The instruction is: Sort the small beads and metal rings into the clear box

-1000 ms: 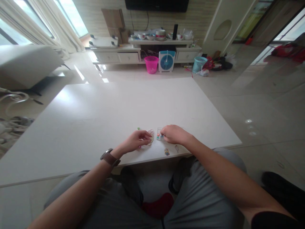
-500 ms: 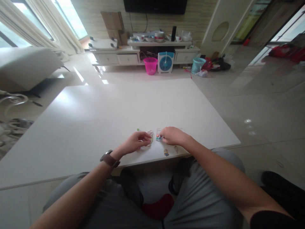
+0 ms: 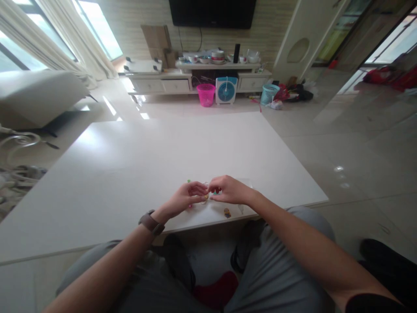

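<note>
Both of my hands are close together near the front edge of the white table, their fingertips almost meeting. My left hand (image 3: 189,196) is curved, its thumb and fingers closing around something small with a yellow spot, too blurred to name. Above its fingertips lie metal rings (image 3: 206,184), partly covered by the hands. Arched over this spot, my right hand (image 3: 231,190) has thumb and forefinger apart, and nothing shows clearly between them. A clear plastic box (image 3: 249,181) is partly hidden beneath it. Closer to me lie a yellow-and-blue cartoon charm (image 3: 227,212) and a pale cone-shaped charm (image 3: 241,209).
Small green (image 3: 188,181) and pink (image 3: 190,206) pieces lie beside my left hand. Beyond the table (image 3: 146,152) stand a pink basket (image 3: 206,95), a blue fan (image 3: 226,90), a light-blue basket (image 3: 269,94) and a white cabinet (image 3: 148,85) with dishes on top.
My right hand has moved left, from the clear box to my left fingertips, and its thumb has come into view. My left hand has stayed nearly in place. The view has tilted slightly up.
</note>
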Available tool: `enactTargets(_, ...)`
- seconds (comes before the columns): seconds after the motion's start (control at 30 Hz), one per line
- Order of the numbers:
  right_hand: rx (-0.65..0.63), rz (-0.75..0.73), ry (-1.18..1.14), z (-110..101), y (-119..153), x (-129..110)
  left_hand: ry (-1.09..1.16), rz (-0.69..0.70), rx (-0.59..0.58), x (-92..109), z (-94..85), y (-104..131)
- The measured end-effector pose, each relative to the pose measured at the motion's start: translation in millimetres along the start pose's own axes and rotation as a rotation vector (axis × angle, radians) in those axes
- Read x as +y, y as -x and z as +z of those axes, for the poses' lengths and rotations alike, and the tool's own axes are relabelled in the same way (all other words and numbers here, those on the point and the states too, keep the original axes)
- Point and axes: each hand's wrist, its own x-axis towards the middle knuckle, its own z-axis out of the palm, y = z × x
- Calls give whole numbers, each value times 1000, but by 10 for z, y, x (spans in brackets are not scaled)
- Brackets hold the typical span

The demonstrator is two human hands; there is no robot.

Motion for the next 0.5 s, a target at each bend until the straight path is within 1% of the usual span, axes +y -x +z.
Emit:
enactTargets(0.1,1,-38,-98,52,-12,-39,40,-3,-2,1,0,14)
enactTargets(0.27,2,-36,-129,72,-26,-64,66,19,16,11,6,23)
enactTargets(0.4,-5,-36,-73,88,-36,-64,90,13,13,4,19,16)
enactTargets(0.5,-6,-33,17,131,-40,-72,83,-7,48,1,28,15)
